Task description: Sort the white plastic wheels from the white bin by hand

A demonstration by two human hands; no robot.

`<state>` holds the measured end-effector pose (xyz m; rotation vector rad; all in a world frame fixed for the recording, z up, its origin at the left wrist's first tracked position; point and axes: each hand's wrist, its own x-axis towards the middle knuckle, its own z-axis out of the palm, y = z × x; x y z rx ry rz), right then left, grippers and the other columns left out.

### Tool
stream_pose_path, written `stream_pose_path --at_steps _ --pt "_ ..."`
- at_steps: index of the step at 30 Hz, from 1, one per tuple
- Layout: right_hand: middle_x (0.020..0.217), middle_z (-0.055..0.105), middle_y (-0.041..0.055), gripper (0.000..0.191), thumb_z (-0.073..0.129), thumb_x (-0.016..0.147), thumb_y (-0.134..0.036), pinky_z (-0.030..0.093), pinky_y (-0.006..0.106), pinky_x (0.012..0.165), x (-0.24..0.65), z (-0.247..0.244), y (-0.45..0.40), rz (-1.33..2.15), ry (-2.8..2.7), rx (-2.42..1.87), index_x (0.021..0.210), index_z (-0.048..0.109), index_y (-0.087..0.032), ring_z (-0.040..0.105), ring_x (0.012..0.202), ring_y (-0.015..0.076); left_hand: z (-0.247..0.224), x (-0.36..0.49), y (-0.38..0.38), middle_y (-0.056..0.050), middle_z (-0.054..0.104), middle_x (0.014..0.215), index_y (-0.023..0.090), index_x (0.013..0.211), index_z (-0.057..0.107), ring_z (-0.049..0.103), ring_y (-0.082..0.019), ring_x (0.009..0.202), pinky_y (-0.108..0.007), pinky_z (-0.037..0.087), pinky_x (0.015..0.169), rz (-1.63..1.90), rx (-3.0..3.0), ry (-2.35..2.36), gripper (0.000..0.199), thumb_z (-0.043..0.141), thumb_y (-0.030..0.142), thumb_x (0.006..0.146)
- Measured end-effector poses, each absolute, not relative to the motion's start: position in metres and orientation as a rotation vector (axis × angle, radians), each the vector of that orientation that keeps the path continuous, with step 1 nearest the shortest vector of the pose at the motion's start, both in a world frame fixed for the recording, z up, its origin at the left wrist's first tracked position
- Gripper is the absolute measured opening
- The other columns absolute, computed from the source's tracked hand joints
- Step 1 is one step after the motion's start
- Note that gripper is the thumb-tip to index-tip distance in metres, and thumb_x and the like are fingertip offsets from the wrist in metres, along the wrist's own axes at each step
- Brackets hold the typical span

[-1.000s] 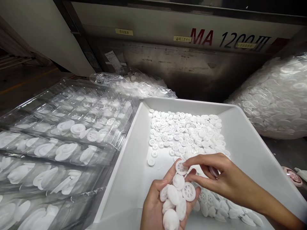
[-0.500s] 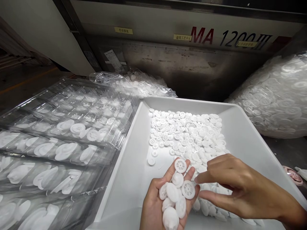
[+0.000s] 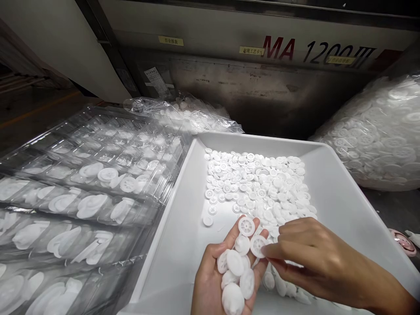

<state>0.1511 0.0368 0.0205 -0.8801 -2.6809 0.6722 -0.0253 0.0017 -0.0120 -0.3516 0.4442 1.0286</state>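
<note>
Palm up, my left hand (image 3: 215,273) cradles several small white plastic wheels (image 3: 235,262), some with spokes showing and some with a domed side up. The thumb and forefinger of my right hand (image 3: 315,258) pinch the edge of one spoked white wheel (image 3: 258,246) at the fingertips of the left hand. Both hands are over the near part of a light grey plastic bin (image 3: 177,218). Many more of these wheels (image 3: 259,183) lie loose across the bin's floor, partly hidden behind my right hand.
Left of the bin, stacked clear plastic trays (image 3: 98,227) hold white parts in compartments. A clear bag of white parts (image 3: 193,118) lies behind them. A big full bag of wheels (image 3: 383,135) stands at right. A machine panel (image 3: 210,26) rises behind.
My right hand has moved slightly left and its fingers have closed on a wheel at the left fingertips. That wheel has shifted a little upward and is tilted.
</note>
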Motion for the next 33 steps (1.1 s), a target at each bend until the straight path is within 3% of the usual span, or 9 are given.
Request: stream_pose_path --at_steps 4,13,20,27,30,33 --pt "0.06 0.051 -0.0007 0.017 0.047 0.088 -0.011 0.032 0.029 0.053 0.155 0.018 0.039 0.53 -2.676 -0.9 0.098 0.06 -0.013 0.044 0.055 0.0128 -0.013 -0.024 0.002 -0.014 0.061 0.119 0.011 0.107 0.065 0.053 -0.028 0.114 -0.041 0.038 0.101 1.073 -0.361 0.523 0.036 0.047 0.022 0.077" --pt "0.062 0.053 0.0003 0.02 0.045 0.09 -0.013 0.033 0.028 0.055 0.157 0.013 0.041 0.575 -2.687 -0.9 0.104 0.059 -0.015 0.046 0.057 0.0134 -0.009 -0.02 0.004 -0.018 0.064 0.113 0.01 0.105 0.065 0.052 -0.035 0.113 -0.049 0.04 0.097 1.082 -0.299 0.694 0.038 0.052 0.022 0.071" --pt "0.058 0.048 -0.0044 0.01 0.052 0.088 -0.02 0.034 0.025 0.055 0.159 0.022 0.043 0.789 -2.549 -1.014 0.095 0.059 -0.02 0.042 0.053 0.0096 -0.01 -0.024 0.004 -0.013 0.067 0.11 0.014 0.098 0.069 0.053 -0.029 0.113 -0.039 0.044 0.094 1.066 -0.278 0.567 0.032 0.047 0.019 0.075" --pt "0.056 0.049 -0.0048 0.009 0.055 0.086 -0.028 0.032 0.024 0.05 0.167 0.033 0.045 0.918 -2.579 -1.272 0.083 0.062 -0.024 0.041 0.049 0.0093 -0.012 -0.024 0.004 -0.013 0.067 0.111 0.014 0.096 0.07 0.052 -0.031 0.114 -0.041 0.042 0.098 1.078 -0.355 0.593 0.031 0.05 0.022 0.072" --pt "0.055 0.048 -0.0054 0.009 0.054 0.086 -0.03 0.033 0.024 0.05 0.167 0.033 0.044 1.022 -2.614 -1.392 0.084 0.062 -0.027 0.041 0.049 0.0096 -0.005 -0.023 0.007 -0.017 0.066 0.11 0.01 0.111 0.06 0.054 -0.033 0.112 -0.045 0.045 0.095 1.111 -0.39 0.725 0.041 0.049 0.019 0.073" --pt "0.055 0.047 -0.0053 0.016 0.049 0.089 -0.036 0.033 0.023 0.05 0.164 0.032 0.043 1.167 -2.639 -1.41 0.082 0.061 -0.028 0.042 0.05 0.0097 0.004 -0.02 0.011 -0.019 0.066 0.109 0.008 0.129 0.04 0.055 -0.034 0.109 -0.046 0.049 0.089 1.134 -0.414 0.864 0.055 0.045 0.017 0.075"
